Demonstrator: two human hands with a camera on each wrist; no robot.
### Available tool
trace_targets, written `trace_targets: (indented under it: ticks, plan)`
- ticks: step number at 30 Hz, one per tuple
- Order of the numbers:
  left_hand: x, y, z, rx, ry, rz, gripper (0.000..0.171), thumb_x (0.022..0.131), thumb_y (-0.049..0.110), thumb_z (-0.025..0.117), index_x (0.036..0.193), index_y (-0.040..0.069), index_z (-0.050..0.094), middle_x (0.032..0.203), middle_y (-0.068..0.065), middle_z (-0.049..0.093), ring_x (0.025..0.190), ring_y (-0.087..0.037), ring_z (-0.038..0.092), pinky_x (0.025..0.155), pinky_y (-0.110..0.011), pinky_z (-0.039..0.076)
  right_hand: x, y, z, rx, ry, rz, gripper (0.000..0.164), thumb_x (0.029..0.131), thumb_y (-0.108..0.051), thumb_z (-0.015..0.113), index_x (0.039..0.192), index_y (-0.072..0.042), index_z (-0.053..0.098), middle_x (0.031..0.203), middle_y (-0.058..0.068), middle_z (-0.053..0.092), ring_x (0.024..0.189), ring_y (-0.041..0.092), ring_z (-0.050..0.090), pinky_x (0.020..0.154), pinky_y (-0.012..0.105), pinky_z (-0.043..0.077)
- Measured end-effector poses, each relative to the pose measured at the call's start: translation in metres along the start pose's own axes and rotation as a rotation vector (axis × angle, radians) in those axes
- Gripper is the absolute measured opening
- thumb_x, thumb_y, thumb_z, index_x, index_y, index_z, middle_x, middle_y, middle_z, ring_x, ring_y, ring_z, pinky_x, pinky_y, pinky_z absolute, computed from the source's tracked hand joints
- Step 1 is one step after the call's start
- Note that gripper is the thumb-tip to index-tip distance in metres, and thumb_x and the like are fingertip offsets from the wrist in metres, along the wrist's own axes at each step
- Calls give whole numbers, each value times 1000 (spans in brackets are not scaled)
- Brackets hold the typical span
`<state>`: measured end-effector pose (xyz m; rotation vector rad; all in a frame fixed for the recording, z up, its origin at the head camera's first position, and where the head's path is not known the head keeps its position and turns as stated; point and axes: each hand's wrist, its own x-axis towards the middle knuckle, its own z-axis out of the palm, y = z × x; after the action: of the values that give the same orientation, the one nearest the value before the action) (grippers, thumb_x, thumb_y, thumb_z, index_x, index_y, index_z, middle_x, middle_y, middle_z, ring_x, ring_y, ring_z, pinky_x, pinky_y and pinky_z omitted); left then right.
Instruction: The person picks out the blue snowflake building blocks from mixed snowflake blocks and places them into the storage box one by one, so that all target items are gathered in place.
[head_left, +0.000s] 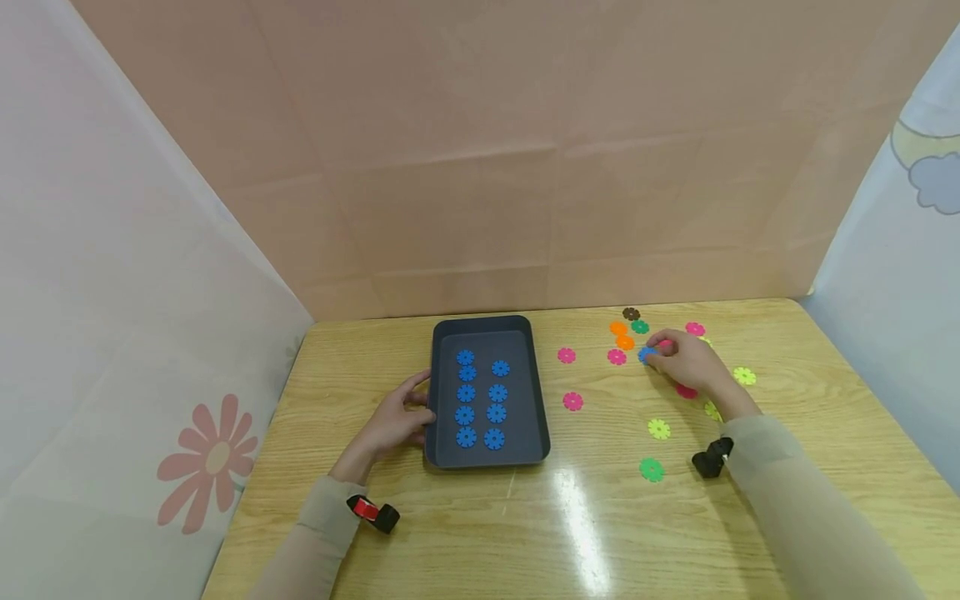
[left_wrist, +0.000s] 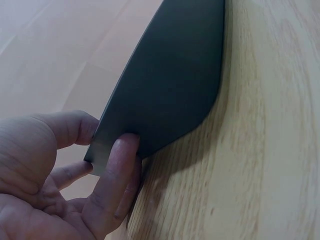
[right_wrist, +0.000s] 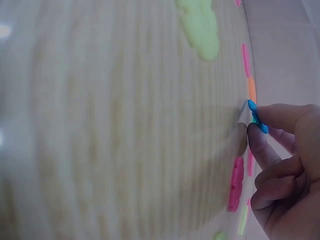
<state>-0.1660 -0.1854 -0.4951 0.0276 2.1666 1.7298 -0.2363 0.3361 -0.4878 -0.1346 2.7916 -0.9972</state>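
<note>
A dark grey tray (head_left: 525, 446) lies on the wooden table with several blue notched discs (head_left: 466, 392) set in two columns inside it. My left hand (head_left: 397, 419) grips the tray's left side; in the left wrist view the thumb and fingers (left_wrist: 120, 160) pinch its wall near a corner. Over on the right, my right hand (head_left: 688, 360) pinches a single blue disc (head_left: 646, 356) between thumb and fingertips. The right wrist view shows that blue disc (right_wrist: 257, 117) edge-on, tilted close over the table.
Around the right hand lie pink (head_left: 573, 402), yellow (head_left: 659, 429), orange (head_left: 618, 328), green (head_left: 652, 470) and brown discs (head_left: 632, 314). A beige cloth wall (head_left: 450, 217) rises behind the table (head_left: 450, 533), with pale printed sheets (head_left: 112, 333) at the sides.
</note>
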Motion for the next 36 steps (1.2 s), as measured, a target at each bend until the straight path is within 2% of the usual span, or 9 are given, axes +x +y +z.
trace_targets:
  ticks: [5, 11, 16, 18, 23, 26, 29, 36]
  plan:
    - [0, 0, -1, -5, 2, 4, 79, 92, -3, 64, 163, 14, 34, 129, -27, 54, 84, -27, 70, 64, -42, 63, -4, 2, 2, 26, 41, -6, 33, 102, -32, 66, 123, -7, 64, 112, 21, 66, 93, 35, 62, 79, 44, 51]
    - [-1, 0, -1, -8, 6, 1, 79, 92, -3, 64, 163, 15, 34, 130, -27, 53, 84, -27, 70, 63, -42, 62, -5, 1, 2, 10, 74, -48, 32, 103, -34, 65, 121, -8, 70, 114, 16, 69, 108, 40, 59, 88, 53, 47]
    - [-1, 1, -1, -13, 6, 1, 80, 91, -3, 64, 163, 14, 34, 130, -27, 53, 84, -27, 70, 63, -42, 62, -4, -1, 2, 13, 65, -77, 37, 103, -37, 66, 126, -9, 71, 117, 15, 69, 102, 36, 60, 82, 45, 48]
    - [-1, 1, -1, -12, 6, 0, 80, 92, -2, 64, 163, 14, 34, 130, -27, 53, 84, -27, 70, 63, -42, 62, -4, -3, 3, 17, 61, -94, 36, 102, -35, 66, 126, -9, 72, 117, 14, 69, 103, 34, 60, 83, 44, 49]
    - [-1, 2, -1, -3, 12, -3, 79, 92, -2, 65, 163, 15, 35, 129, -26, 54, 85, -27, 70, 63, -42, 62, 0, -11, 9, 33, 51, -148, 31, 102, -30, 67, 124, -9, 73, 115, 13, 71, 113, 36, 59, 96, 55, 48]
    - [-2, 2, -1, 3, 17, -5, 79, 92, -1, 66, 163, 15, 35, 129, -26, 54, 85, -27, 70, 62, -41, 62, 2, -19, 14, 52, 43, -158, 29, 102, -31, 67, 123, -11, 74, 116, 12, 70, 113, 36, 59, 97, 57, 48]
    - [-2, 2, -1, 3, 21, -9, 79, 92, -1, 66, 163, 15, 36, 130, -26, 55, 85, -27, 70, 62, -41, 62, 5, -28, 20, 68, 33, -162, 28, 101, -32, 69, 121, -14, 75, 116, 9, 70, 113, 32, 58, 96, 53, 48]
    - [-2, 2, 0, -5, 20, -9, 79, 91, -1, 65, 163, 15, 35, 130, -26, 54, 86, -27, 70, 63, -41, 62, 12, -53, 36, 92, 7, -203, 27, 100, -28, 70, 122, -13, 75, 114, 7, 69, 101, 29, 61, 81, 42, 53]
